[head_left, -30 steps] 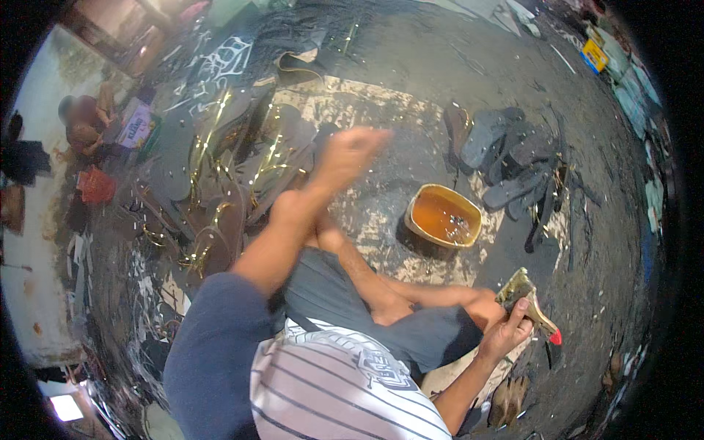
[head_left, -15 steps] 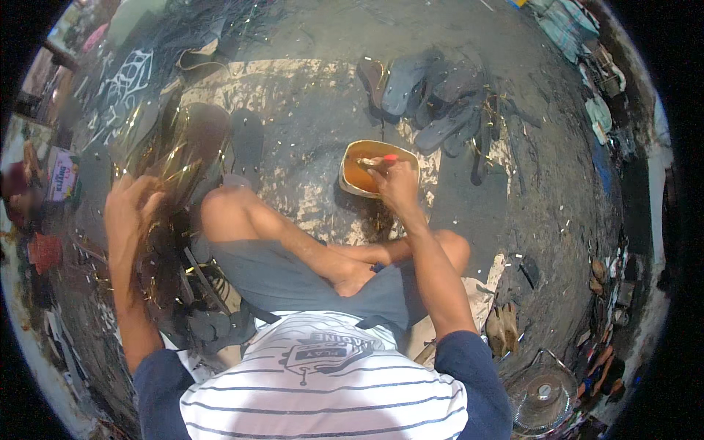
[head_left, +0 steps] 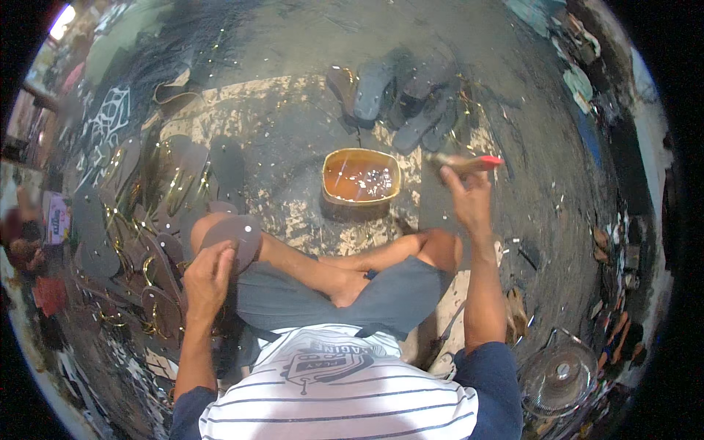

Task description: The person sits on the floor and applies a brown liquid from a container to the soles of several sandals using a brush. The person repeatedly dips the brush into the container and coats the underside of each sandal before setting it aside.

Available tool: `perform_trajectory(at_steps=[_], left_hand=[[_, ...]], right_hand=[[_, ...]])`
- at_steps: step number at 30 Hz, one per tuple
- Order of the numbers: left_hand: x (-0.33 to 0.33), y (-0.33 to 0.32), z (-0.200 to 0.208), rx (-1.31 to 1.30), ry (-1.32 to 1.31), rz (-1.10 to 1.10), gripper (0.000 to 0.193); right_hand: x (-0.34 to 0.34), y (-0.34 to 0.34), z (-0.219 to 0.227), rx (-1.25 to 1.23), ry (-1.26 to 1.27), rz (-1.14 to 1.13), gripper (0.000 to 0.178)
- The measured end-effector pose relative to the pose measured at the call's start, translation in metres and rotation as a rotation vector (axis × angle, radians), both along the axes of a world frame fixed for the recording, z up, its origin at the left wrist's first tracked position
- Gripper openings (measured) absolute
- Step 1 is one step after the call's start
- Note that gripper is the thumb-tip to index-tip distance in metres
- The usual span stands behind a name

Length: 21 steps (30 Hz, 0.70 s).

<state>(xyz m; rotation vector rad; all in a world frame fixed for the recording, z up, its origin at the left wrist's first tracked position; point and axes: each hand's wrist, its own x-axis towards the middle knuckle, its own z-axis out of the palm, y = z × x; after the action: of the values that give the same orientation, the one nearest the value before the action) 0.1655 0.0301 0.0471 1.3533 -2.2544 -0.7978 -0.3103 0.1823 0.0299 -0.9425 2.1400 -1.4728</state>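
In my left hand (head_left: 209,275), fingers closed on its near edge, is a thin brown sandal sole (head_left: 236,233) with a white dot, held above my left knee. My right hand (head_left: 471,198) grips a paintbrush (head_left: 487,163) with a red-ended handle, its pale tip pointing left. The brush is lifted to the right of a plastic tub (head_left: 361,151) and apart from it. Amber liquid (head_left: 352,180) shines inside the tub, which stands in front of my crossed legs. Beside my left hand lies a pile of brown soles with gold straps (head_left: 172,165).
Several dark sandal soles (head_left: 374,95) lie beyond the tub. A paint-flaked board (head_left: 275,187) is under the tub. At my right are a round metal fan guard (head_left: 561,374) and scattered scraps. Clutter lines both sides, with a red object (head_left: 50,295) at far left.
My right hand has come up out of the tub and moved right with the brush. My left hand has moved from the pile toward my knee and now holds a sole. The view shifted slightly.
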Motion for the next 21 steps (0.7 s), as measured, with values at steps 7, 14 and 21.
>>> perform_trajectory(at_steps=[7, 14, 21], left_hand=[[-0.023, -0.003, 0.003, -0.395, -0.528, -0.355, 0.095], [-0.046, -0.043, 0.026, 0.490, 0.539, -0.026, 0.063], [-0.125, 0.016, -0.002, 1.138, 1.426, 0.018, 0.064]], right_hand=[[0.028, -0.009, 0.020, -0.136, -0.113, -0.121, 0.041], [0.109, -0.046, 0.066, -0.253, -0.472, -0.161, 0.039], [0.211, -0.094, 0.035, -0.339, -0.321, 0.285, 0.030]])
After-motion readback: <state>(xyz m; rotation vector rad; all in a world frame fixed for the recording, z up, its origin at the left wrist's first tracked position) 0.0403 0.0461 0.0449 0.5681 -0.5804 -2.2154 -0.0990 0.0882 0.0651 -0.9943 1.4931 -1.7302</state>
